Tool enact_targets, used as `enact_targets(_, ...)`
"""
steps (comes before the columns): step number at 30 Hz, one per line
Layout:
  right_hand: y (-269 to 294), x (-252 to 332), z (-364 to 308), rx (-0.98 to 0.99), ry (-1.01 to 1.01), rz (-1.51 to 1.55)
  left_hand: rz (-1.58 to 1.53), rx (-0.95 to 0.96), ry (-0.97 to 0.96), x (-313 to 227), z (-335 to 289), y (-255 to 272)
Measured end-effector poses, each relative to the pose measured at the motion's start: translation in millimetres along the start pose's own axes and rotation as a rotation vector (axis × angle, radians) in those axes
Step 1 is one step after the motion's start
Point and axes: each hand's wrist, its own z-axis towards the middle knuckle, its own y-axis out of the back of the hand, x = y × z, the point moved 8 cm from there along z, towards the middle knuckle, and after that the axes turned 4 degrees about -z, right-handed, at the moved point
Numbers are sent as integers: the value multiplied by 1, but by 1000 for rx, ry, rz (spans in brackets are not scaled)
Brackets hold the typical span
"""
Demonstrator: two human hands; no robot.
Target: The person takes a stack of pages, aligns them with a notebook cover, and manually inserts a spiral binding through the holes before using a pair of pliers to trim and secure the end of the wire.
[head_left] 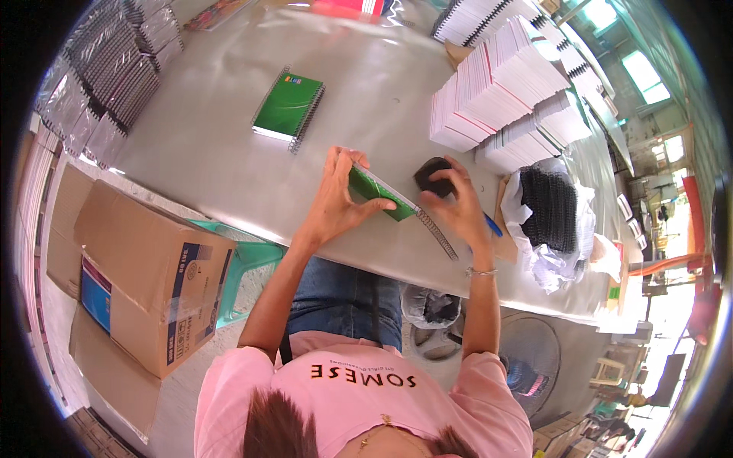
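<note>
My left hand (pixel 336 200) is closed on a small green notebook (pixel 374 191), held tilted at the table's near edge with the thumb on its cover. From the notebook's spine a wire spiral coil (pixel 437 233) sticks out toward the lower right. To its right, my right hand (pixel 456 204) has its fingers curved and apart. They overlap a dark rounded object (pixel 432 175), whose kind I cannot make out; whether they touch it is unclear. Farther away, a second green spiral notebook (pixel 289 105) lies flat on the table.
Stacks of pages (pixel 489 84) stand at the right. Near them lie a bundle of black coils (pixel 548 208) in white plastic and a blue pen-like item (pixel 492 224). Wrapped notebooks (pixel 114 69) are piled far left. A cardboard box (pixel 145 259) sits by a green stool (pixel 248 263).
</note>
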Motion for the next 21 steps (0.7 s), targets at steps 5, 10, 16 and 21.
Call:
enact_targets(5, 6, 40, -18, 582, 112, 1024, -32, 1, 29, 2, -1, 1)
enact_targets(10, 6, 36, -16, 456, -26, 529, -24, 0, -8, 3, 0, 0)
enact_targets(16, 3, 27, -10, 293, -93, 130, -70, 21, -11, 8, 0, -1)
enact_targets(21, -2, 27, -16, 64, 121, -364, -113, 21, 34, 13, -4, -4)
